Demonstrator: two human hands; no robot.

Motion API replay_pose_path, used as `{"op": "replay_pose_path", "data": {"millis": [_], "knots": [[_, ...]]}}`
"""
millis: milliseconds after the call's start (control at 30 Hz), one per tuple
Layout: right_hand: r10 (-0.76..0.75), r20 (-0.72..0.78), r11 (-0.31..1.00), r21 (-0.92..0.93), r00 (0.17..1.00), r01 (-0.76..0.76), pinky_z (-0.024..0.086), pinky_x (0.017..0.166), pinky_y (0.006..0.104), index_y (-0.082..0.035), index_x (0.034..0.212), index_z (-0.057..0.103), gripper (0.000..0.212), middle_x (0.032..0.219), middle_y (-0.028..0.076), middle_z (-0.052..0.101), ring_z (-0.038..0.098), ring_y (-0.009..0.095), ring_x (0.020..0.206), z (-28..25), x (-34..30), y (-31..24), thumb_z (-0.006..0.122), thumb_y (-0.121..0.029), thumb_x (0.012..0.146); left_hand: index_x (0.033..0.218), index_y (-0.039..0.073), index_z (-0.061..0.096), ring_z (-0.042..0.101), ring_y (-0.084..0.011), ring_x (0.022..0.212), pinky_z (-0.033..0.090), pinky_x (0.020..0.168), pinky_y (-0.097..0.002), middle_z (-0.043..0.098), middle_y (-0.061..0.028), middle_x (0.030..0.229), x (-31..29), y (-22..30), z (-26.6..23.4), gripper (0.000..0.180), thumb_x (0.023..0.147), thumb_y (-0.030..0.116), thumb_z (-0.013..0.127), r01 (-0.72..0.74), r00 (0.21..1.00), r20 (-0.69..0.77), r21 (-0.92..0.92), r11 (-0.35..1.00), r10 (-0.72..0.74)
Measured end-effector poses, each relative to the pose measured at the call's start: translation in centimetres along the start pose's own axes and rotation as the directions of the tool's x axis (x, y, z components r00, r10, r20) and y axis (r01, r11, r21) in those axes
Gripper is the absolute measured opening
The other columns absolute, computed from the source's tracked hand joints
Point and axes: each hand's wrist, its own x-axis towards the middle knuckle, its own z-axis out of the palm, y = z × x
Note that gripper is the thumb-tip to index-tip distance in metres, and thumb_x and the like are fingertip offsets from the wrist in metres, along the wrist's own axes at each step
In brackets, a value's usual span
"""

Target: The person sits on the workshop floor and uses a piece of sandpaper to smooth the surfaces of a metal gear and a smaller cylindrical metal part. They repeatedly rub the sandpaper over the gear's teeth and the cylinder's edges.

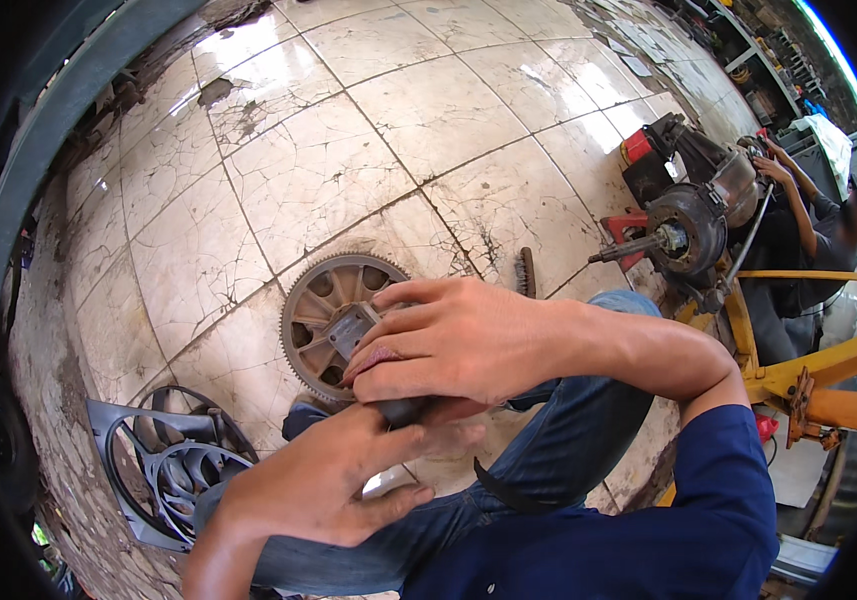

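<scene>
My right hand (458, 335) reaches in from the right and curls over a grey metal part with a squarish end (350, 326), most of which it hides. A strip of something purplish (378, 358) shows between its fingers. Just below, my left hand (333, 485) has its thumb and forefinger spread apart. Its knuckles come close to a dark rounded piece (403, 411) under my right hand; whether they touch it, I cannot tell. Beyond both hands, a toothed flywheel (296, 300) with spoke-like openings lies on the tiles, partly covered by the metal part.
A radiator fan with its shroud (113, 460) lies at left. A brush-like tool (525, 272) rests on the cracked tile floor (348, 150). To the right, a large dark gear housing with a shaft (683, 225) stands near a yellow frame (813, 370), where another person (818, 235) works.
</scene>
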Motion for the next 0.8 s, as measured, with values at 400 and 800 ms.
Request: {"op": "replay_pose_path", "data": {"millis": [400, 800], "knots": [[0.004, -0.014, 0.997, -0.071, 1.0, -0.005, 0.041, 0.11, 0.0544, -0.009, 0.109, 0.065, 0.041, 0.11, 0.006, 0.069, 0.069, 0.023, 0.108, 0.7, 0.5, -2.4, 0.075, -0.04, 0.083, 0.138, 0.012, 0.062, 0.054, -0.0344, 0.129, 0.046, 0.105, -0.0444, 0.055, -0.0132, 0.146, -1.9, -0.4, 0.2, 0.055, 0.085, 0.015, 0.078, -0.165, 0.981, 0.092, -0.07, 0.984, 0.171], [0.008, -0.068, 0.984, -0.178, 0.998, -0.02, 0.039, 0.111, 0.0554, -0.012, 0.107, 0.067, 0.032, 0.106, 0.001, 0.069, 0.069, 0.019, 0.106, 0.2, 0.6, -2.3, 0.069, -0.029, 0.079, 0.147, 0.017, 0.052, 0.055, -0.0358, 0.126, 0.046, 0.104, -0.0471, 0.055, -0.0145, 0.144, -1.9, -1.1, 0.1, 0.06, 0.091, 0.026, 0.073, -0.209, 0.977, 0.071, 0.143, 0.967, 0.201]]}}
